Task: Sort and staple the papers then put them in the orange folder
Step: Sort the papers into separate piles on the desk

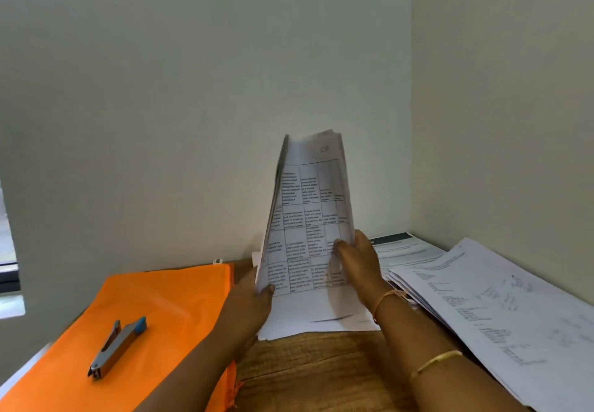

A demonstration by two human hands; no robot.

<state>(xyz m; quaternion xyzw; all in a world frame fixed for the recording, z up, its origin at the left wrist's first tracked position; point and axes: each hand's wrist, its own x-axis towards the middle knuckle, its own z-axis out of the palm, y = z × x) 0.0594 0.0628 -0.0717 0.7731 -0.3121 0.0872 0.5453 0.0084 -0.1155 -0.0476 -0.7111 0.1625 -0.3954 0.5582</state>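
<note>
Head view, items as I find them:

1. Left grip [254,296]: mine, holding the lower left corner of the sheaf of papers [308,218]. The thumb lies on the printed face; the fingers are behind, out of sight.
2. Right grip [360,260]: mine, holding the sheaf's right edge partway up, thumb on the front.
3. Sheaf of papers: stood upright between both grips, with its bottom edge on the flat sheets [321,318]. The front page carries a ruled table of small text. The leaves part along the left edge, and the top is blurred.
4. Flat sheets: white, lying on the tabletop [315,373] under the sheaf.
5. Orange folder [167,315]: flat on the tabletop to my left. My left forearm crosses its right edge.
6. Stapler [117,349]: grey with a blue tip, lying on the orange folder, well apart from both grips.
7. Paper pile [482,299]: loose printed sheets spread on the tabletop to my right, just beside my right forearm.
8. Dark-headed sheet [405,244]: flat beyond the right grip, near the corner of the walls.
9. Bangles [387,299]: one at my right wrist, a second further up the forearm.
</note>
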